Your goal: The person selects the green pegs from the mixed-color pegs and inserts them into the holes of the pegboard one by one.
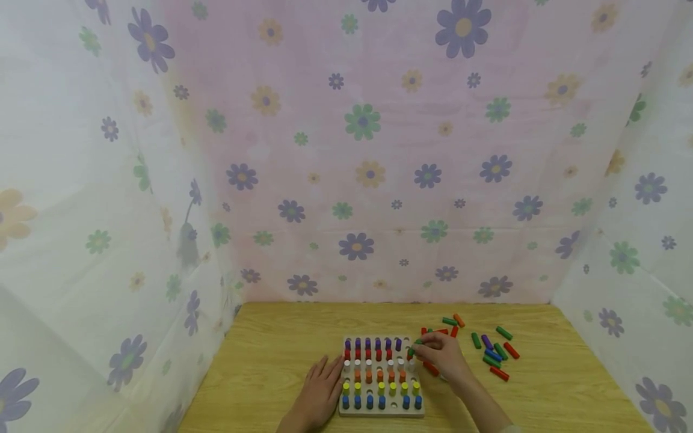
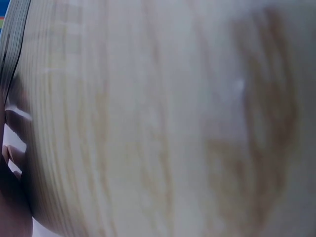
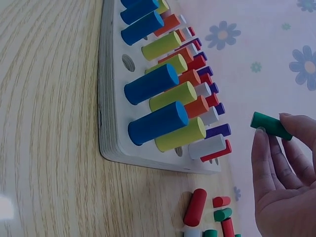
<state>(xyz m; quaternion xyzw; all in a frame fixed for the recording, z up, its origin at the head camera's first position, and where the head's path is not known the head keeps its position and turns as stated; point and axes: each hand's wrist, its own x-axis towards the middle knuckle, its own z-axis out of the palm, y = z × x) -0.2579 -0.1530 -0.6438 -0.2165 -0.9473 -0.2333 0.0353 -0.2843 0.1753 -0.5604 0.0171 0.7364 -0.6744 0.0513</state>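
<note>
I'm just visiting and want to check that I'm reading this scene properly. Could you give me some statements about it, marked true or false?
1. The right hand pinches a green peg. True.
2. The left hand grips a peg too. False: it lies with straight fingers at the left edge of the pegboard.
3. The row of blue pegs is the one nearest the person. True.
4. Every hole in that row is filled. False: one hole stands empty.
5. A purple peg lies loose on the table. True.
6. The loose pegs lie to the pegboard's left. False: they lie to its right.
</note>
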